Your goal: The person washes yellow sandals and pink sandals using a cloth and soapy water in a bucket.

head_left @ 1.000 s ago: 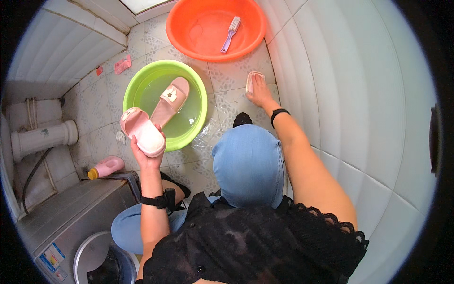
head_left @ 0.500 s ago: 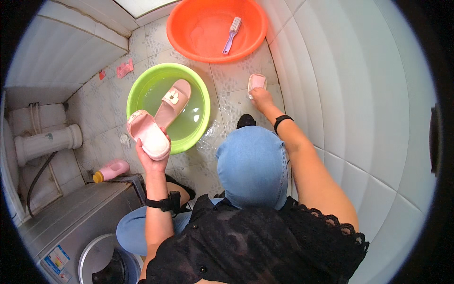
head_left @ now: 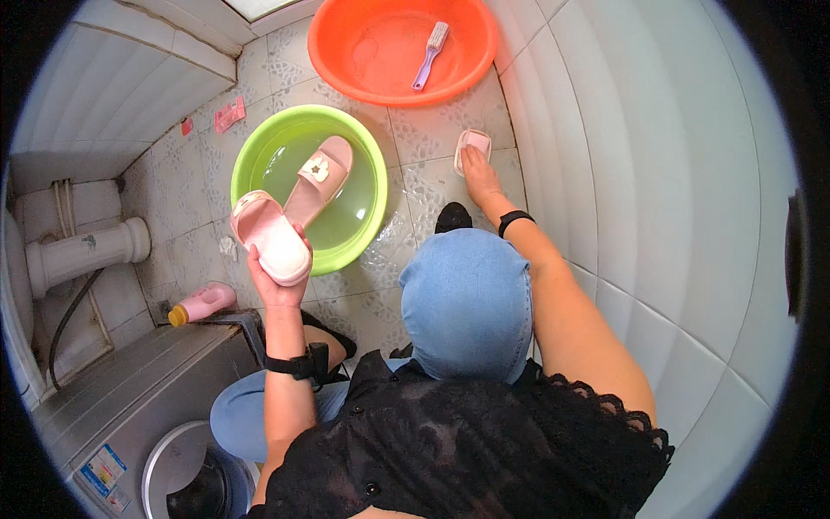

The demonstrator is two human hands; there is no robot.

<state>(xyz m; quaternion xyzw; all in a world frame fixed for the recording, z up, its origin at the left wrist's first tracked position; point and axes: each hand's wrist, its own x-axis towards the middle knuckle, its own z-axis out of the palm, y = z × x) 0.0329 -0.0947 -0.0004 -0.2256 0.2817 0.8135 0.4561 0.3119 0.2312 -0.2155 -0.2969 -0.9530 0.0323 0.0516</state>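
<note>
At the left of the frame the left hand (head_left: 275,278) grips a pink slipper (head_left: 270,237) beside the green basin (head_left: 367,227) — at upper centre the right hand (head_left: 478,171) lies open, fingertips touching a soap dish (head_left: 473,147) on the floor.

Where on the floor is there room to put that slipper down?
Bare tiles lie left of the green basin, toward the white pipe, and between the orange basin and the green one. By the soap dish at the right hand it is tight.
</note>
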